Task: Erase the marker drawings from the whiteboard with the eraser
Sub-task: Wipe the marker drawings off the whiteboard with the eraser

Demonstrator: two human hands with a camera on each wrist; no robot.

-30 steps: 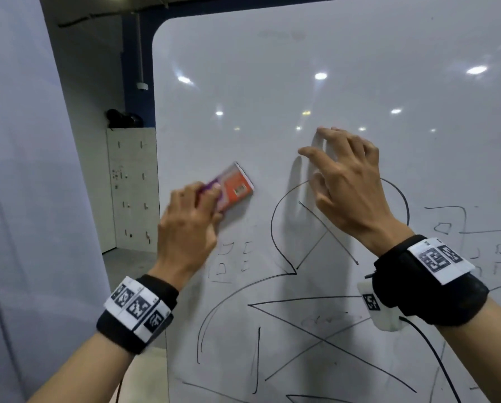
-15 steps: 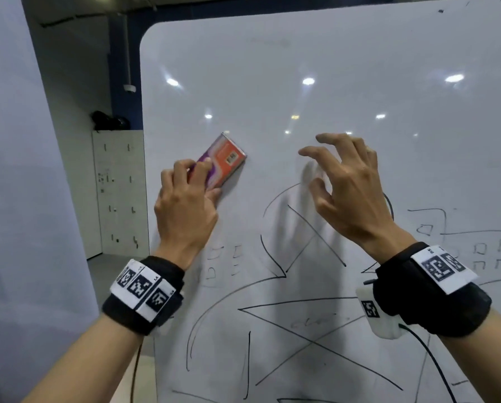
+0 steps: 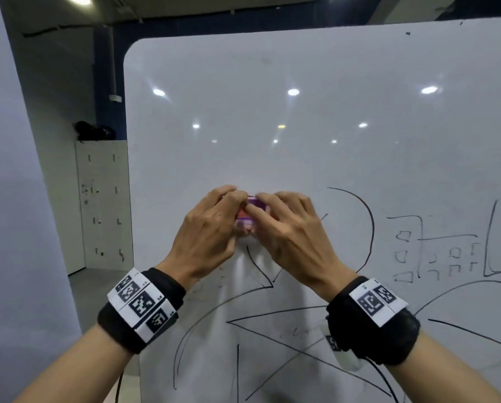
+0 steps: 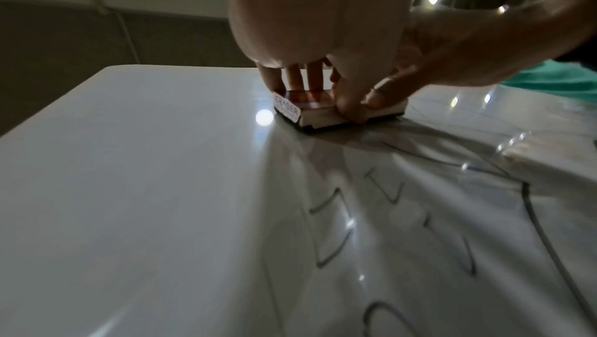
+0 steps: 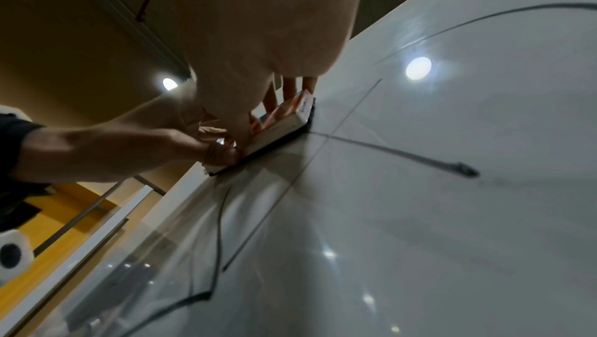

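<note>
Black wristbands [image 3: 141, 311] with white coded tags are worn on both forearms nearest the head camera, and a dark cable is seen trailing from the right band. Beyond them, the left hand [image 3: 207, 232] and the right hand [image 3: 290, 232] are brought together over the eraser [image 3: 247, 213], which is pressed flat against the whiteboard [image 3: 301, 112] just above the marker drawings [image 3: 272, 330]. The eraser is gripped by both hands: in the left wrist view the fingers of the left hand are curled down onto its printed orange top, while a thumb and a fingertip of the right hand are pinched on its pale side near the dark felt base. In the right wrist view the felt edge is seen lying on the board, touching the end of a black line. Only a purple and orange patch of the eraser is left visible between the knuckles in the head view. Lines, curves and small squares are spread over the lower board, and its upper part is marked only by reflected ceiling lights. White lockers [image 3: 100, 205] are seen farther back on the left.
</note>
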